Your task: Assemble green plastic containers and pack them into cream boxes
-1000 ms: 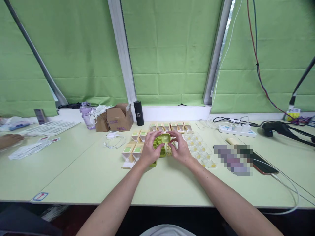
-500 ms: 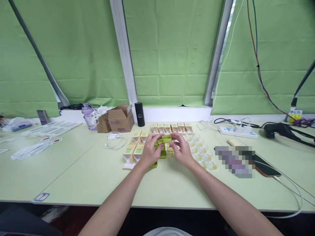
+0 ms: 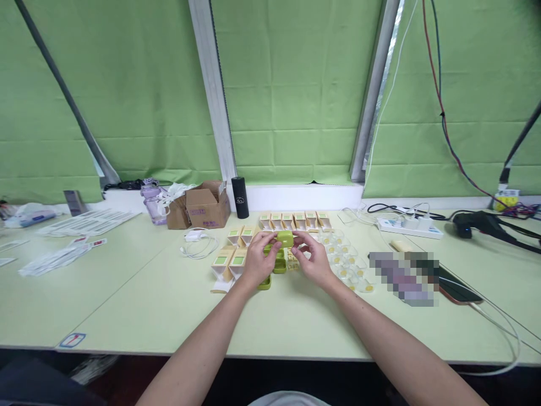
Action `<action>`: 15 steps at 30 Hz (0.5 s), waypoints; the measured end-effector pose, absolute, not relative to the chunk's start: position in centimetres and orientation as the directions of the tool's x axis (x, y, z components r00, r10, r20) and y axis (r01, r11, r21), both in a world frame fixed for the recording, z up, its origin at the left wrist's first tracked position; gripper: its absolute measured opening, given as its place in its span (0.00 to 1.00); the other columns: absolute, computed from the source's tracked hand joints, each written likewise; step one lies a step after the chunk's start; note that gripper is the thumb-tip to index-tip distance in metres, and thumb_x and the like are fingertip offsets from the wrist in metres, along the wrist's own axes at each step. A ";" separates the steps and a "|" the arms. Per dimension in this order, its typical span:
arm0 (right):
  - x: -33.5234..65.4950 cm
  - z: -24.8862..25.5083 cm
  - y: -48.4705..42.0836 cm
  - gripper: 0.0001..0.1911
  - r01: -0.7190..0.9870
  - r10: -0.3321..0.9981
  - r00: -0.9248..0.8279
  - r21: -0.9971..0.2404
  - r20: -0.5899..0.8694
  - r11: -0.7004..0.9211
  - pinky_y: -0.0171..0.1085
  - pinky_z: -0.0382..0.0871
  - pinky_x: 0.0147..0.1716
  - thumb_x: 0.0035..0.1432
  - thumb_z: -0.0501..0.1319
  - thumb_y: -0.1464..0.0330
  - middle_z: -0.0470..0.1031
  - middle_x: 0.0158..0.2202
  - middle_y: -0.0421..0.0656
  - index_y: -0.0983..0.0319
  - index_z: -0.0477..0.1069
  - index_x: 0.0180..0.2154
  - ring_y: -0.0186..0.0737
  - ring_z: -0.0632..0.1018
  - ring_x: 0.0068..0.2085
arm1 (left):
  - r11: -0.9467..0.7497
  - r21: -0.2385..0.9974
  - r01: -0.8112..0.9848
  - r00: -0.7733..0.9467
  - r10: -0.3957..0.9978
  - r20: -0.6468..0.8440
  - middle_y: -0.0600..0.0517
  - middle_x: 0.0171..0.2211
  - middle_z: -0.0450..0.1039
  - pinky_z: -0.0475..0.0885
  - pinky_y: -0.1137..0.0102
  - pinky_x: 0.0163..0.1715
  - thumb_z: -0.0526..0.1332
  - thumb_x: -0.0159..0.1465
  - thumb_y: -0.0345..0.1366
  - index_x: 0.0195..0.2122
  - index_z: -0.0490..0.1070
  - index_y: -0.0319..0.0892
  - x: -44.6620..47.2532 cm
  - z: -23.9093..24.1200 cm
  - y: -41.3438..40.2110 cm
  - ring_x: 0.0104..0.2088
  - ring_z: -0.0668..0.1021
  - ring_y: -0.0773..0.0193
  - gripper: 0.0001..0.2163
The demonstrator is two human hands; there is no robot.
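A small green plastic box (image 3: 285, 239) is raised over the table between my two hands. My left hand (image 3: 260, 259) pinches its left side with thumb and fingers, while my right hand (image 3: 313, 259) grips the right side. Below them lie more green boxes, one open-topped (image 3: 279, 267) and another (image 3: 265, 283) partly under my left wrist. Small yellow pieces (image 3: 292, 260) lie between my hands, partly covered. Right of my right hand are several clear plastic pieces with yellow centres (image 3: 337, 259). Folded cartons with green squares (image 3: 229, 261) stand beside my left hand.
More cartons (image 3: 293, 221) form a row behind my hands. Further back are a cardboard box (image 3: 207, 206), a black cylinder (image 3: 240, 197) and a purple bottle (image 3: 153, 203). On the right lie a phone (image 3: 459, 286), a power strip (image 3: 409, 227) and cables. Paper strips (image 3: 59, 256) lie left.
The green box has turned in my fingers: its open, hollow side faced me before, and now a smooth solid face shows. Both hands stay in nearly the same place.
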State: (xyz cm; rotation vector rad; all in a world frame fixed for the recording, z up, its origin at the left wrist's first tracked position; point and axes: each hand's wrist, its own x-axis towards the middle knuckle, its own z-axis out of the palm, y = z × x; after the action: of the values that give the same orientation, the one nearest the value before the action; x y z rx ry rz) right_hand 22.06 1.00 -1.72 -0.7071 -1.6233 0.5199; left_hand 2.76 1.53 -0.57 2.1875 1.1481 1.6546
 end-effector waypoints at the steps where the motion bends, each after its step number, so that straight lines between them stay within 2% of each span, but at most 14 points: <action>1: 22.0 -1.8 1.0 0.19 0.173 0.699 -0.079 -0.680 0.711 0.712 0.44 0.81 0.39 0.65 0.64 0.65 0.82 0.42 0.45 0.55 0.73 0.58 0.45 0.82 0.42 | -0.680 0.565 0.467 0.082 0.669 0.739 0.44 0.44 0.79 0.78 0.57 0.49 0.62 0.73 0.45 0.52 0.80 0.44 2.8 -0.5 1.5 0.47 0.82 0.53 0.14; 4: 21.9 -1.8 1.1 0.21 0.225 0.690 -0.062 -0.663 0.722 0.714 0.44 0.80 0.38 0.63 0.64 0.67 0.80 0.42 0.45 0.55 0.73 0.57 0.45 0.80 0.42 | -0.658 0.598 0.458 0.080 0.701 0.709 0.44 0.44 0.80 0.78 0.58 0.49 0.61 0.74 0.46 0.50 0.81 0.43 2.9 -0.5 1.5 0.47 0.82 0.54 0.15; 10: 21.9 -1.5 1.0 0.23 0.236 0.658 -0.103 -0.624 0.746 0.745 0.48 0.80 0.44 0.62 0.65 0.68 0.76 0.56 0.49 0.54 0.71 0.58 0.48 0.77 0.50 | -0.657 0.583 0.478 0.133 0.710 0.691 0.46 0.41 0.80 0.78 0.58 0.48 0.58 0.75 0.47 0.45 0.81 0.43 3.1 -0.6 1.4 0.44 0.82 0.55 0.16; 15: 21.8 -1.5 1.0 0.21 0.156 0.697 -0.112 -0.680 0.709 0.717 0.48 0.79 0.47 0.62 0.66 0.67 0.78 0.54 0.48 0.55 0.72 0.56 0.48 0.78 0.52 | -0.668 0.568 0.480 0.166 0.705 0.690 0.45 0.40 0.79 0.76 0.58 0.48 0.55 0.76 0.47 0.42 0.80 0.43 3.0 -0.5 1.2 0.44 0.81 0.54 0.17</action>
State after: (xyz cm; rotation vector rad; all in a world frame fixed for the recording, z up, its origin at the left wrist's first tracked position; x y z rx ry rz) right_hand 21.85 1.01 -1.49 -0.6977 -1.6499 0.5275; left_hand 2.95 1.24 -0.50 2.2213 1.1531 1.5085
